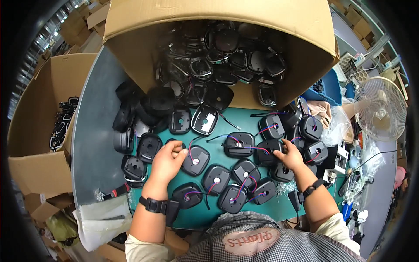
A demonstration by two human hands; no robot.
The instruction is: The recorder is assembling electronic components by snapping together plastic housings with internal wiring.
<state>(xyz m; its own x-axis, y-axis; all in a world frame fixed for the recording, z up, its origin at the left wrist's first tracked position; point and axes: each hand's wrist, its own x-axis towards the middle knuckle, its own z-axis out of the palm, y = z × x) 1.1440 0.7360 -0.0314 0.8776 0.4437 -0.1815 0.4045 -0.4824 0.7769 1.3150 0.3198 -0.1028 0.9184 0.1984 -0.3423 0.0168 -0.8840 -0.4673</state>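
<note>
Many rounded-square black plastic housings lie on the green mat, and several have red and blue wires. My left hand [168, 158] is curled, thumb near the bent fingers, beside a wired housing [197, 160]; whether it holds anything is hidden. My right hand [290, 156] grips the right edge of another black housing [267, 150], thumb on its face. Just left of that one lies a housing with a white-edged centre hole [239, 145]. Nearer me are more wired housings, among them one at the front [231, 199]. Two without wires, one with a white label [205, 120], lie farther back.
A big cardboard box [301, 94] lies tipped toward me, full of black housings and clear-rimmed parts. At left stands another carton [39, 168] with black frames. A white fan [379, 108], a blue bin [334, 89] and plastic bags are at right. Stacked black housings [124, 139] line the mat's left.
</note>
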